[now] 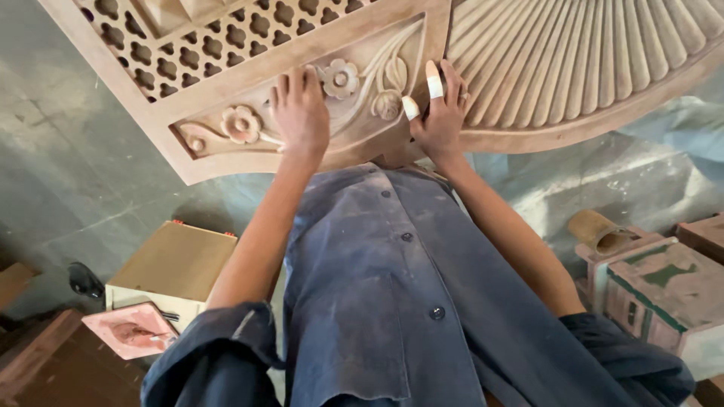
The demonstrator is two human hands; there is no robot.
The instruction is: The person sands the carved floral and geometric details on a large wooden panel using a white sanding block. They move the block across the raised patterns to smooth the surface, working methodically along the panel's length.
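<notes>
A large carved wooden panel (226,83) stands in front of me, with a pierced lattice at the top left, carved flowers and leaves in the middle, and a fluted fan (573,53) on the right. My left hand (300,113) lies flat on the carved flower band, fingers spread beside a raised flower (340,78). My right hand (437,105) presses on the panel where the leaf carving meets the fan. Two of its fingers are wrapped in white tape. Whether it holds anything under the fingers is hidden.
A tan box (173,264) sits at the lower left with a pink dish (130,329) in front of it. A worn green-and-white wooden block (664,290) and a short wooden tube (596,230) stand at the right. Grey concrete floor (68,173) lies below.
</notes>
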